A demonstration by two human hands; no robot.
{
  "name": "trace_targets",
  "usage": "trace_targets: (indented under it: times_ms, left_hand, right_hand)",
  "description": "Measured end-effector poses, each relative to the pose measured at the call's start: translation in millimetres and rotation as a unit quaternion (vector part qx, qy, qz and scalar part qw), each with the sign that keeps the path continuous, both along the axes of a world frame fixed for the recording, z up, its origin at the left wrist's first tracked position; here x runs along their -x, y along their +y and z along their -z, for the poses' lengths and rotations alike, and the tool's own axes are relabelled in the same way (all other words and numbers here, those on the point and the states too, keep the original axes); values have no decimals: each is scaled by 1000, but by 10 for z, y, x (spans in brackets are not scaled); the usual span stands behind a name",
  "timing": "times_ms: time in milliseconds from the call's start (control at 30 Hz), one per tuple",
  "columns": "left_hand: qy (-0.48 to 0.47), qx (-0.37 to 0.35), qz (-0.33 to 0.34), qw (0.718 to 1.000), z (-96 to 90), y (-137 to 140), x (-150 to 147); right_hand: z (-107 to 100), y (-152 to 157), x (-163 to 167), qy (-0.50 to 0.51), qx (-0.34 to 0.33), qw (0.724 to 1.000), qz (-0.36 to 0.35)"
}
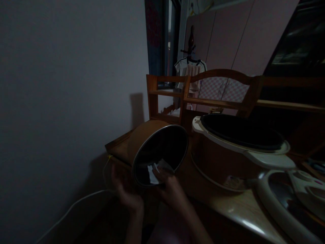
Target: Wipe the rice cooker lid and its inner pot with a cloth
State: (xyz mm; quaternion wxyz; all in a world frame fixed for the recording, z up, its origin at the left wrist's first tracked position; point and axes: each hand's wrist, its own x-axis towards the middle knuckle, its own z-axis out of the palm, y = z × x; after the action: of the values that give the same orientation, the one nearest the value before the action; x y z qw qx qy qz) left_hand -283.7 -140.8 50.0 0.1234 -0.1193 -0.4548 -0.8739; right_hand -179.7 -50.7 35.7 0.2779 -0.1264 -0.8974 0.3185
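Observation:
A gold-brown inner pot (146, 134) with a dark inside lies tilted on its side, its mouth turned toward me. My right hand (169, 183) reaches into the lower part of the mouth and presses a white cloth (152, 175) against the inner wall. Below and left of the pot is my left hand (128, 196), palm up with the fingers apart and nothing in it. Whether it touches the pot is too dark to tell.
On the right of the wooden desk (228, 205) stands a large cooker body (215, 162) with white handles. A cooker lid (291, 200) lies in front of it. A wooden shelf frame (186, 88) rises behind. A white cable (83, 196) runs along the wall (76, 84).

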Motion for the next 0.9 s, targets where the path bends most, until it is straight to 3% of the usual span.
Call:
trace_targets:
  times_ms: [100,200,433,667,900]
  left_hand:
    - [59,77,13,995,-84,58,-280]
    - [18,140,21,990,-46,113,-380]
    - [-78,119,45,989,204,299,-326]
    - [-49,223,-40,973,331,359,-367]
    - [24,350,-7,936,502,159,-167]
  right_hand:
    - [-22,-2,-10,2,11,1000,-15]
    - [-48,-4,-22,13,14,1000,-22]
    - [-74,-21,-16,28,5,999,-14]
    - [-85,-26,-5,32,7,999,-16]
    - [-38,-4,-1,33,12,999,-22]
